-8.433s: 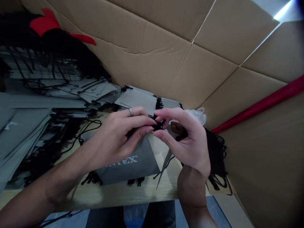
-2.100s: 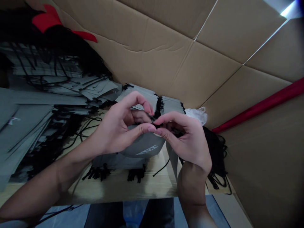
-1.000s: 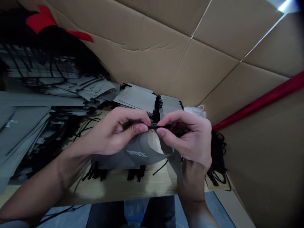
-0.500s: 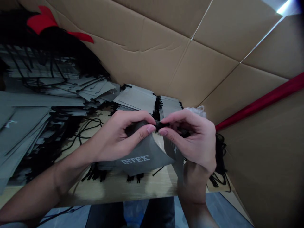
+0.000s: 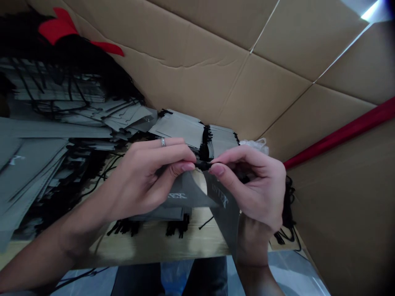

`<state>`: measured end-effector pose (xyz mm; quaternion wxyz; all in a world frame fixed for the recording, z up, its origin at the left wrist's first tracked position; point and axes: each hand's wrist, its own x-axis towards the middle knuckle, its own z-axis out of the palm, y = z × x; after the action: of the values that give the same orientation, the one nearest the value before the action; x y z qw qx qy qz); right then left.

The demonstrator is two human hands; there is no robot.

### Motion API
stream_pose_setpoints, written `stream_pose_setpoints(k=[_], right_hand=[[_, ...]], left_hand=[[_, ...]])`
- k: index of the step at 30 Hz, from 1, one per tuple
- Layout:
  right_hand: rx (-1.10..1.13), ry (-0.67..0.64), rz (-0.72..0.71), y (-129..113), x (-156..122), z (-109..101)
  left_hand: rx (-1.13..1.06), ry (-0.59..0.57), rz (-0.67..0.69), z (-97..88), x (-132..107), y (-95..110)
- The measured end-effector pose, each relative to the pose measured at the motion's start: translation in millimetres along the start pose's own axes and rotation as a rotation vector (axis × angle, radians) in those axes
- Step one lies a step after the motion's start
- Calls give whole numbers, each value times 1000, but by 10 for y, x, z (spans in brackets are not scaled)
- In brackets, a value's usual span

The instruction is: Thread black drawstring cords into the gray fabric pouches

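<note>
Between my fingertips a short length of black cord (image 5: 203, 165) is stretched across. My left hand (image 5: 154, 176), with a ring on one finger, pinches its left end. My right hand (image 5: 254, 181) pinches the right end between thumb and forefinger, its other fingers curled. Below the hands hang grey sheet-like pouches printed INTEX; one grey pouch (image 5: 222, 209) drops under my right hand, another grey piece (image 5: 194, 189) spreads beneath the left. How the cord joins them is hidden by my fingers.
A stack of grey pouches (image 5: 182, 125) with black cord ends stands behind my hands. More grey pouches (image 5: 40, 164) pile up at left, below a black heap with a red piece (image 5: 58, 28). Cardboard walls (image 5: 200, 78) enclose the table (image 5: 154, 250); black cords (image 5: 288, 205) lie at right.
My left hand has turned and shifted slightly left, its ring now showing. The gap between the fingertips has widened, baring more black cord. The hanging pouches have swung and spread apart.
</note>
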<state>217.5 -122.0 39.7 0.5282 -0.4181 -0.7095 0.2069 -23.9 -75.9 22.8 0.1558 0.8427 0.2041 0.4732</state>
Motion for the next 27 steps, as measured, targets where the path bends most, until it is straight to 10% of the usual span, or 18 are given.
stream_pose_setpoints(k=[17, 27], right_hand=[[94, -157, 13, 61, 57, -44], [96, -173, -214, 208, 84, 87]], left_hand=[[3, -44, -11, -127, 24, 28], [56, -93, 17, -78, 25, 2]])
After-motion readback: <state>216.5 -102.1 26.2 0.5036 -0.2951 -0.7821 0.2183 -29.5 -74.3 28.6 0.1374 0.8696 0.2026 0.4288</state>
